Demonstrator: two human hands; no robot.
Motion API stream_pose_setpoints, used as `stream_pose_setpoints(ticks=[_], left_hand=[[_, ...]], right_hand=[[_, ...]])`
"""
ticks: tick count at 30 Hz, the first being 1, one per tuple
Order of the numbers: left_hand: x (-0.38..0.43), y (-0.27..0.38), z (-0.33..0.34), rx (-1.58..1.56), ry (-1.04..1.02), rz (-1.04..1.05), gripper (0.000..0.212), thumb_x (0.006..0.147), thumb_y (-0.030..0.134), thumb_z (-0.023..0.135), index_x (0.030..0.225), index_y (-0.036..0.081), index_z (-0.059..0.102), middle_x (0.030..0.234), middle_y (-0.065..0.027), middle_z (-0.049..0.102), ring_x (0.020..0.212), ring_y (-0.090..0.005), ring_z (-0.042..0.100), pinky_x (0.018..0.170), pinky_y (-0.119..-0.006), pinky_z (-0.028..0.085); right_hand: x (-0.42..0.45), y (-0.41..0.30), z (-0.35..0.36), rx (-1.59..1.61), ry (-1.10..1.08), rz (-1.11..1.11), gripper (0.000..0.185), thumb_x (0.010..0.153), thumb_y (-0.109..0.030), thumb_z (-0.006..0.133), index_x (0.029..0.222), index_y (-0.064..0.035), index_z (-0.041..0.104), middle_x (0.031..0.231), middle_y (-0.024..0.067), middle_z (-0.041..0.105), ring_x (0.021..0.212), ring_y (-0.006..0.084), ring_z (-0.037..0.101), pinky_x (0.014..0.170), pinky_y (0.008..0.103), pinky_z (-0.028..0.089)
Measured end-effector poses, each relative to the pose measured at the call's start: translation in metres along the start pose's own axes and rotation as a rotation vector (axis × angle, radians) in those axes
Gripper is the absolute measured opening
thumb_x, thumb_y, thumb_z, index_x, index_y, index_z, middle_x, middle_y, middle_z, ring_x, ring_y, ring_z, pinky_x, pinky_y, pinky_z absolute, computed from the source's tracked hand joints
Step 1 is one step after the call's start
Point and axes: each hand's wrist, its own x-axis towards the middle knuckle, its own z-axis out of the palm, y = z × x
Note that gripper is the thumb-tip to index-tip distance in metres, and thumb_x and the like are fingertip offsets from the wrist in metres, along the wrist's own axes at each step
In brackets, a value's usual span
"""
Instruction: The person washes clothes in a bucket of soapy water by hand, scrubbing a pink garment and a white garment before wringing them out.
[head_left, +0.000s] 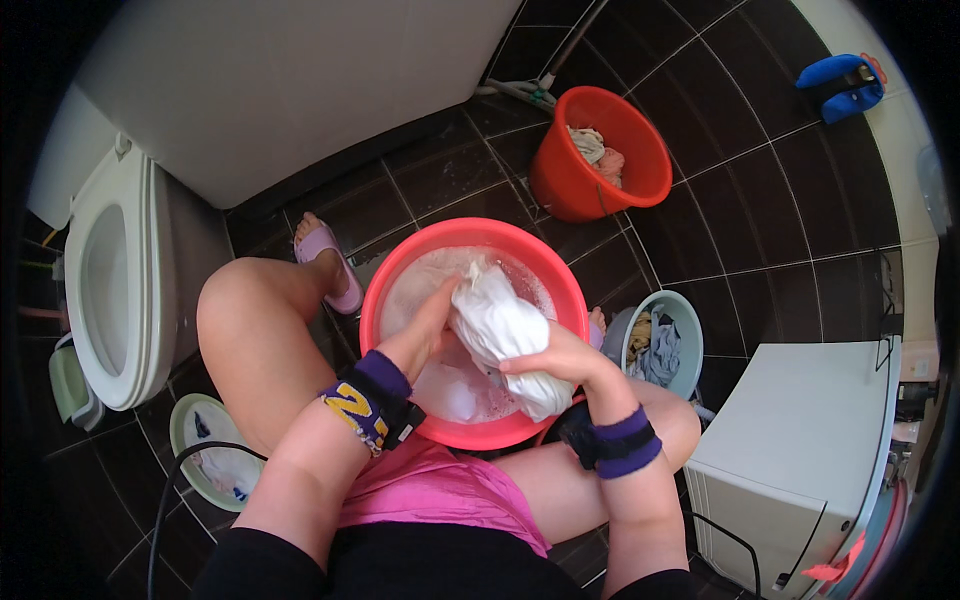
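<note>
A large pink-red plastic basin (566, 277) holding sudsy water stands on the floor between my knees. Over the water, a bunched wet white cloth (499, 311) is held in both hands. My left hand (442, 315) grips its upper left side, most of the fingers hidden behind the cloth. My right hand (559, 356) is closed around the lower right part, thumb across the front, with a loose end hanging below near the basin's rim. More white fabric (450, 394) lies in the foamy water under my hands.
A red bucket (551, 176) with cloths stands beyond the basin, a light-blue bucket (697, 337) with clothes at right. A pale-green basin (180, 439) with laundry is at lower left, near a toilet (150, 300). A white cabinet-like appliance (795, 405) stands at right; a black cable (161, 502) runs past my left arm.
</note>
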Motion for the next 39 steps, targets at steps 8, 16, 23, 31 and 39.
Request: stream_pose_setpoints(ticks=[8, 16, 23, 31, 39], left_hand=[[0.023, -0.039, -0.022, 1.090, 0.440, 0.665, 0.055, 0.076, 0.018, 0.064, 0.128, 0.007, 0.049, 0.128, -0.0300, 0.040, 0.119, -0.0423, 0.041, 0.101, -0.048, 0.035], [0.026, -0.048, -0.016, 1.576, 0.324, 0.319, 0.069, 0.079, 0.036, 0.062, 0.138, 0.008, 0.041, 0.143, -0.0300, 0.028, 0.133, -0.0432, 0.028, 0.110, -0.047, 0.026], [0.044, -0.046, -0.014, 1.279, 0.239, 0.067, 0.080, 0.076, 0.033, 0.063, 0.142, 0.004, 0.029, 0.140, -0.0272, 0.035, 0.131, -0.0417, 0.032, 0.109, -0.045, 0.027], [0.040, -0.055, -0.013, 1.024, 0.453, 0.390, 0.089, 0.072, 0.021, 0.067, 0.144, 0.001, 0.019, 0.141, -0.0320, 0.026, 0.131, -0.0464, 0.027, 0.110, -0.047, 0.024], [0.043, -0.053, 0.003, 0.338, 0.242, 0.184, 0.101, 0.077, 0.045, 0.068, 0.149, 0.012, 0.006, 0.143, -0.0269, 0.026, 0.132, -0.0390, 0.031, 0.106, -0.047, 0.033]], right_hand=[[0.077, 0.064, 0.006, -0.351, 0.215, 0.018, 0.058, 0.068, -0.013, 0.070, 0.123, -0.0047, 0.055, 0.114, 0.0175, 0.062, 0.107, 0.0288, 0.058, 0.093, 0.0343, 0.044], [0.114, 0.140, 0.018, -0.706, 0.122, 0.393, 0.051, 0.074, -0.023, 0.067, 0.121, -0.0062, 0.057, 0.116, 0.0210, 0.060, 0.112, 0.0347, 0.055, 0.094, 0.0395, 0.043], [0.107, 0.164, 0.025, -0.890, 0.262, 0.367, 0.045, 0.070, -0.028, 0.069, 0.109, -0.0064, 0.065, 0.110, 0.0201, 0.063, 0.102, 0.0343, 0.061, 0.087, 0.0401, 0.048], [0.093, 0.095, 0.040, -0.743, 0.428, 0.489, 0.076, 0.069, -0.020, 0.070, 0.135, -0.0006, 0.037, 0.117, 0.0272, 0.057, 0.110, 0.0377, 0.057, 0.093, 0.0412, 0.046], [0.073, 0.088, 0.021, -0.093, 0.583, -0.067, 0.068, 0.069, -0.011, 0.067, 0.132, -0.0063, 0.043, 0.123, 0.0232, 0.054, 0.117, 0.0363, 0.052, 0.097, 0.0378, 0.043]])
